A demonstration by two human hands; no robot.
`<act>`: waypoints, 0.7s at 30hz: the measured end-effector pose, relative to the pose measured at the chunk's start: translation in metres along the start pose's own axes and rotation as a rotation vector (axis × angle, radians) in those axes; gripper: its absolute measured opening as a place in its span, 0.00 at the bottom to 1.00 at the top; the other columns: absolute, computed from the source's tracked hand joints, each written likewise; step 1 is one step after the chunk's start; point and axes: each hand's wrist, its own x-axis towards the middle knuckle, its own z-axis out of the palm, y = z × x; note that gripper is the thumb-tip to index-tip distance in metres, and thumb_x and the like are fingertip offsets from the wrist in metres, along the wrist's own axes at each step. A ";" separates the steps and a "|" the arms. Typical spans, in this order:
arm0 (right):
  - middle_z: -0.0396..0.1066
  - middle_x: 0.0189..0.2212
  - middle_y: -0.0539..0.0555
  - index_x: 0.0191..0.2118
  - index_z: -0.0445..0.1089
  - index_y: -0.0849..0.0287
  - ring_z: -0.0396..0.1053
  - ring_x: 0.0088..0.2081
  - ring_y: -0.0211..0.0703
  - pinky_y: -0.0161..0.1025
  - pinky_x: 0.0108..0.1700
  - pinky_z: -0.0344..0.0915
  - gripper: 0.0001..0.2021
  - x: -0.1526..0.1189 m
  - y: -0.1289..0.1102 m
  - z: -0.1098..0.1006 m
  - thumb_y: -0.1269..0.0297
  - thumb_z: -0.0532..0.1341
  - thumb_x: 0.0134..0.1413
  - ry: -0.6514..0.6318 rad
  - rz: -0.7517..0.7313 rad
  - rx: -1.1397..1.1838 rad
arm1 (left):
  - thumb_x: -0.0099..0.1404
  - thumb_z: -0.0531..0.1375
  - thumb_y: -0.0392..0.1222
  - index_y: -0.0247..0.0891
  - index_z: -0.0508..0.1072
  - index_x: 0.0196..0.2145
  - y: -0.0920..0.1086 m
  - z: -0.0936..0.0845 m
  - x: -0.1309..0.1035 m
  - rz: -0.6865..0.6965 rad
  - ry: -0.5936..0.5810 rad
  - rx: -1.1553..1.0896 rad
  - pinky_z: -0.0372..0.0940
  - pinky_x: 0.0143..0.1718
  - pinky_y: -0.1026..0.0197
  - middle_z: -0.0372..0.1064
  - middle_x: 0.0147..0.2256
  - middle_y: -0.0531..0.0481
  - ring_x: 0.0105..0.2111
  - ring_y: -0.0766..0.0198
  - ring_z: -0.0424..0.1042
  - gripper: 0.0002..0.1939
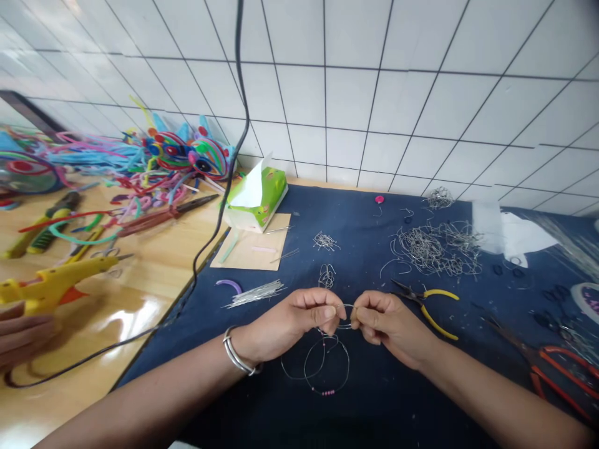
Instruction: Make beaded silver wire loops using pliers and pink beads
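My left hand (311,321), with a silver bangle (236,355) at its wrist, pinches one side of a thin wire (346,306). On the other side, my right hand (386,321) pinches the same wire, so a short stretch shows between my fingertips. Just below lie wire loops (347,368) with several pink beads (328,393) strung along the bottom. Pliers with yellow handles (440,296) rest to the right of my right hand. Beyond my fingers sits a small cluster of bent wire pieces (326,275). A bundle of straight wires (257,293) lies left of it.
Another person's hand (23,337) is by a yellow glue gun (56,280) at left. A black cable (218,231) hangs across the left side. A tissue pack (269,193), tangled wire (430,249) and orange-handled scissors (552,368) lie around. A tiled wall (350,93) stands behind.
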 end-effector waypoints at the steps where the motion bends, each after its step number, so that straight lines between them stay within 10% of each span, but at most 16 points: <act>1: 0.66 0.25 0.49 0.29 0.66 0.62 0.53 0.19 0.27 0.30 0.22 0.49 0.07 0.000 0.001 0.000 0.63 0.60 0.51 0.001 -0.005 -0.011 | 0.61 0.56 0.39 0.32 0.71 0.33 0.000 0.000 0.000 0.011 0.013 0.041 0.56 0.32 0.63 0.63 0.24 0.52 0.26 0.69 0.61 0.07; 21: 0.67 0.27 0.51 0.30 0.67 0.64 0.56 0.22 0.29 0.31 0.23 0.51 0.08 -0.001 0.000 0.002 0.63 0.57 0.53 -0.094 0.003 -0.113 | 0.64 0.53 0.42 0.33 0.67 0.33 -0.006 0.006 -0.005 0.117 0.175 0.299 0.58 0.20 0.68 0.66 0.23 0.51 0.21 0.70 0.65 0.09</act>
